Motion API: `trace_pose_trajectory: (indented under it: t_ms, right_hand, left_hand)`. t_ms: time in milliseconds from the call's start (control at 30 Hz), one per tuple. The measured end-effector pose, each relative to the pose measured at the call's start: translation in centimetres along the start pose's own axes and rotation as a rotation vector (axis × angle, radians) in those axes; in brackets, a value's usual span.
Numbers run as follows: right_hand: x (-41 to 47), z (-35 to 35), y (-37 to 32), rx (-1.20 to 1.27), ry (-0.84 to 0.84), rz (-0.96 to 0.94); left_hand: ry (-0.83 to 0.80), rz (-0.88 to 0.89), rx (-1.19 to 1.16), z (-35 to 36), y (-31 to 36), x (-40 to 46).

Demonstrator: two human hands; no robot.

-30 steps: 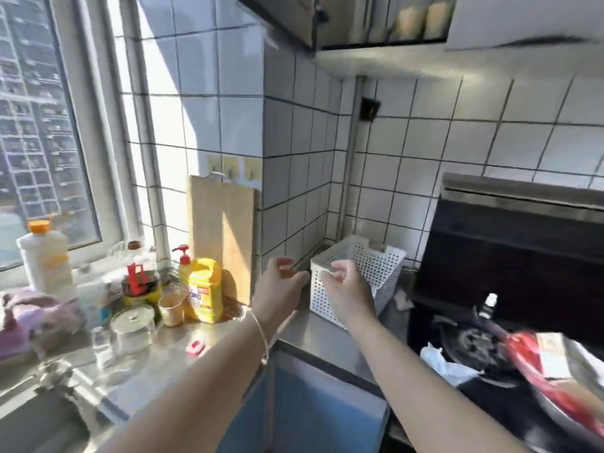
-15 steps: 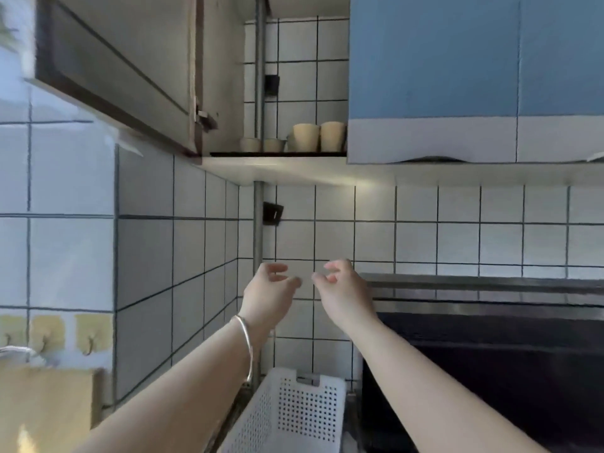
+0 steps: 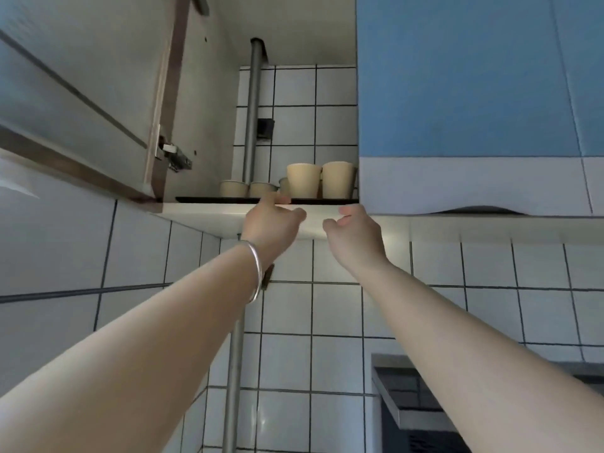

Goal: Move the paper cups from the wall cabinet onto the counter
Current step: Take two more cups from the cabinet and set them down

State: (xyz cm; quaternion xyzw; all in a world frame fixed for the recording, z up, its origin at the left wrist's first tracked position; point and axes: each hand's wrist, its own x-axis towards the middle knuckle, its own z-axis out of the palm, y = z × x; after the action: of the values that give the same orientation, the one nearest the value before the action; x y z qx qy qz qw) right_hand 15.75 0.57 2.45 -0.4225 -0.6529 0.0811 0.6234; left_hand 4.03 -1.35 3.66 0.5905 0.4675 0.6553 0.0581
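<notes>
Both your arms are raised toward the open wall cabinet (image 3: pixel 202 103), and neither grip has anything in it yet. Your left hand (image 3: pixel 273 223), with the bangle (image 3: pixel 256 273) at the wrist, has its fingers loosely curled and its fingertips just reaching the front lip of the cabinet shelf (image 3: pixel 202 210). Your right hand (image 3: pixel 354 235) hangs just below that lip, fingers half curled and empty.

Beyond the lip, the paper cups (image 3: pixel 322 179) stand on a dark tray (image 3: pixel 212 200) inside the cabinet: two tall ones at the front right, close against the closed blue door (image 3: pixel 457 76), and lower ones behind and to their left, near the grey pipe (image 3: pixel 253 119).

Take the two tall front cups first, one per hand. Close around the body of each cup, gently, since paper walls probably crush. Lift each straight up clear of the tray before drawing it out, so you don't knock over the ones behind it. The worktop is out of sight here, so look down before you set them on it.
</notes>
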Motion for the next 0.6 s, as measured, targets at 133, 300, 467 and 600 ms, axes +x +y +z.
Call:
trace_pose_trajectory:
  t_ms: [133, 300, 467, 600]
  right_hand:
    - [3.6, 0.5, -1.7, -0.027, 0.113, -0.102]
    - [6.8, 2.5, -2.3, -0.150, 0.147, -0.100]
    - [9.6, 3.9, -2.1, -0.306, 0.184, -0.056]
    - [11.6, 4.6, -2.3, -0.330, 0.198, 0.012]
  left_hand:
    - [0.057, 0.137, 0.064, 0.5, 0.8, 5.3]
    - [0.097, 0.174, 0.163, 1.4, 0.3, 10.0]
    - [0.076, 0.157, 0.434, 2.1, -1.1, 13.3]
    - [-0.050, 0.081, 0.413, 2.9, -1.2, 14.6]
